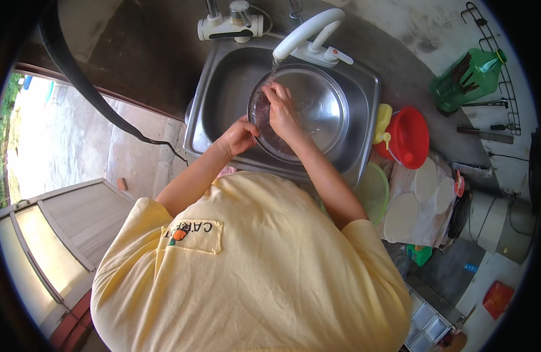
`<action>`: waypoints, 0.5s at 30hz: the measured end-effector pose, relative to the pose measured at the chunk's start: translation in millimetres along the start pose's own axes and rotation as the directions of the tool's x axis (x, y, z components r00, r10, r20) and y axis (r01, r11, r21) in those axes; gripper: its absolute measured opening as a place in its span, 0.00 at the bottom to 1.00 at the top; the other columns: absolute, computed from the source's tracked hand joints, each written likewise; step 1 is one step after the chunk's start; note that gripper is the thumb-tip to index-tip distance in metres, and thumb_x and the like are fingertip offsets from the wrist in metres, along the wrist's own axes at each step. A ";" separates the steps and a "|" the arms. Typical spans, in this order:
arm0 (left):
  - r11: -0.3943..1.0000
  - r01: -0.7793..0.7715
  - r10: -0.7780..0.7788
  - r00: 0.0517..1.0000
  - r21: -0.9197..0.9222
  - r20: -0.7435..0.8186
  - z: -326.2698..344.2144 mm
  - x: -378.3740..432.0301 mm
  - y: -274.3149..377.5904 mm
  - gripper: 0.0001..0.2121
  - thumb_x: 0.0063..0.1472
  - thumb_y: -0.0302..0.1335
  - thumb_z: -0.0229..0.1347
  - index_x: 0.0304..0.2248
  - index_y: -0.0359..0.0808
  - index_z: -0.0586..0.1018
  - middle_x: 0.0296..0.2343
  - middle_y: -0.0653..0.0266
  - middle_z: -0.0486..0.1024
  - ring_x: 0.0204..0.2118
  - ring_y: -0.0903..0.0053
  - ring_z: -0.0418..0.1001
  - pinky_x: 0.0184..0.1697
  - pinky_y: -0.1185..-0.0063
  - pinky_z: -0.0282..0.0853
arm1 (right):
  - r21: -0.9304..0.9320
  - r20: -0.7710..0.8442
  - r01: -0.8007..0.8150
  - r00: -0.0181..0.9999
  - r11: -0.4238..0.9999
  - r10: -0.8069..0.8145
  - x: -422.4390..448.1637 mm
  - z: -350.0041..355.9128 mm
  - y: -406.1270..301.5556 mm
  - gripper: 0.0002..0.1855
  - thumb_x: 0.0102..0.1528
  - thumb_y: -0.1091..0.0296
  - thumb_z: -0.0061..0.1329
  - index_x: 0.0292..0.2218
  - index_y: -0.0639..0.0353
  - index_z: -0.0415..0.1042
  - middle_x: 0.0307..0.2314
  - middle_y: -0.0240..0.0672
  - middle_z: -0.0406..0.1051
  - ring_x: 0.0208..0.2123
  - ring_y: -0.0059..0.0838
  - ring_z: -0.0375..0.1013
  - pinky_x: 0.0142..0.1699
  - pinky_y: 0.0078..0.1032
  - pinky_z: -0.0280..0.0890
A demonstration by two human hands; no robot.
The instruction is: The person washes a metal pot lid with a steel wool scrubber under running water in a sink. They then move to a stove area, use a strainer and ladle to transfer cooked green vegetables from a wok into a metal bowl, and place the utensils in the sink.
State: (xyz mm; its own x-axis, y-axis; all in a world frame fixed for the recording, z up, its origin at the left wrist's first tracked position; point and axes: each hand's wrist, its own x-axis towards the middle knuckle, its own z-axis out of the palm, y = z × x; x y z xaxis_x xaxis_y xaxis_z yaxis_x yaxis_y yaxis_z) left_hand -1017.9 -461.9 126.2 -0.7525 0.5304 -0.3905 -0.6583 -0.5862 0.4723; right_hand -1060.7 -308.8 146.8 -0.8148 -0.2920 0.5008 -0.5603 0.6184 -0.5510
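A round stainless steel basin with some water in it rests in the sink, tilted a little. My left hand grips its near left rim, the thumb over the edge. My right hand is over the inside of the basin, fingertips bent towards the left wall, right below the running water. Whether those fingers hold anything small is hidden. Water falls from a white curved faucet onto the basin's far left side. Around it lies the stainless steel sink.
To the right stand a yellow pump bottle and a red bucket. Flat pale dough rounds lie on a floured board beyond a green-rimmed bowl. A white water-heater tap stands behind the sink. A green plastic bottle holds utensils.
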 end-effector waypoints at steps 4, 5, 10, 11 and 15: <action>1.000 -0.008 0.008 1.000 0.016 -0.002 -4.7 1.7 2.1 0.23 0.40 0.11 0.44 0.40 0.32 0.71 0.32 0.61 0.73 0.33 0.73 0.72 0.39 0.76 0.69 | 0.136 0.122 0.017 0.992 0.991 -0.033 -3.2 3.6 8.7 0.21 0.43 0.83 0.40 0.42 0.68 0.66 0.41 0.43 0.64 0.43 0.45 0.62 0.49 0.34 0.59; 1.000 -0.006 0.006 1.000 -0.001 -0.004 -12.5 1.7 0.6 0.23 0.40 0.11 0.44 0.40 0.32 0.71 0.31 0.61 0.73 0.33 0.73 0.72 0.39 0.76 0.69 | 0.222 0.205 0.036 0.975 0.974 -0.082 -6.6 6.7 12.4 0.22 0.43 0.83 0.40 0.43 0.67 0.66 0.41 0.42 0.65 0.43 0.45 0.62 0.49 0.34 0.59; 1.000 -0.008 0.009 0.999 0.023 -0.053 -5.5 1.4 7.6 0.24 0.41 0.12 0.43 0.41 0.34 0.70 0.33 0.61 0.72 0.34 0.72 0.71 0.39 0.75 0.69 | 0.011 -0.007 0.034 0.999 0.999 -0.034 -1.4 -5.2 -0.8 0.16 0.42 0.86 0.38 0.34 0.67 0.71 0.34 0.42 0.68 0.38 0.42 0.67 0.45 0.32 0.63; 1.000 -0.019 0.021 0.996 0.020 -0.086 -4.4 2.2 9.0 0.24 0.41 0.12 0.43 0.42 0.34 0.69 0.33 0.61 0.71 0.34 0.72 0.71 0.39 0.75 0.69 | 0.119 0.096 0.016 0.995 0.993 -0.027 -6.8 -3.8 5.0 0.16 0.42 0.86 0.39 0.34 0.67 0.71 0.34 0.42 0.68 0.37 0.42 0.68 0.43 0.32 0.63; 0.960 -0.074 0.144 0.957 0.270 -0.251 14.5 -1.2 24.4 0.24 0.43 0.13 0.44 0.45 0.34 0.67 0.35 0.60 0.71 0.35 0.72 0.71 0.38 0.75 0.70 | 0.220 0.221 -0.292 0.944 0.931 0.244 -22.9 -16.0 20.4 0.05 0.46 0.83 0.43 0.26 0.63 0.68 0.29 0.43 0.68 0.31 0.44 0.70 0.34 0.35 0.64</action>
State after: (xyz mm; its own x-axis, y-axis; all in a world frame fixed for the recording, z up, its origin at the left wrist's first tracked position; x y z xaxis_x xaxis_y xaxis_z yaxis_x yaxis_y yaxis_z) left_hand -1032.8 -468.0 149.7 -0.8206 0.2691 -0.5041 -0.5705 -0.4364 0.6958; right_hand -1051.0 -277.7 134.8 -0.9391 -0.2857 0.1911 -0.3162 0.5000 -0.8062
